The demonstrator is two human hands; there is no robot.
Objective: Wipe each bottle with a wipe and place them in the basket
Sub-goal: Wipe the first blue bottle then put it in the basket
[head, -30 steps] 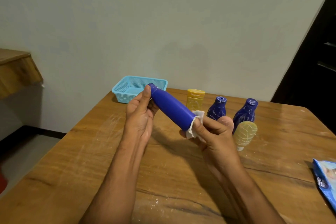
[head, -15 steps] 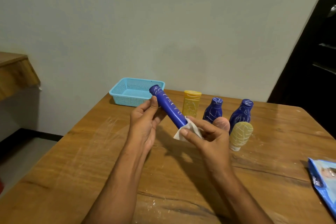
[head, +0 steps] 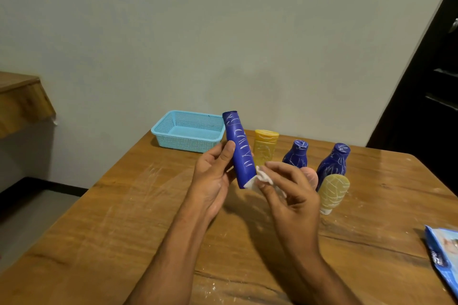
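My left hand [head: 213,176] grips a long blue tube bottle [head: 238,148] marked with white scribbles and holds it nearly upright above the table. My right hand [head: 290,190] pinches a crumpled white wipe [head: 263,179] against the tube's lower end. A light blue mesh basket [head: 171,140] stands at the table's far left with nothing in it. Behind my hands stand a yellow bottle [head: 265,147], two dark blue bottles [head: 296,155] [head: 333,163], a pale yellow bottle [head: 332,192] and a pink one [head: 309,174], mostly hidden by my right hand.
The wooden table [head: 124,218] carries white powdery streaks. A blue wipes packet [head: 443,252] lies at its right edge. A wall runs behind the table, with a dark doorway [head: 426,82] at the right and a wooden shelf [head: 19,99] at the left.
The blue tube has swung from slanted to nearly upright and now shows its scribbled side. My right hand has kept the wipe at the tube's lower end, its fingers looser.
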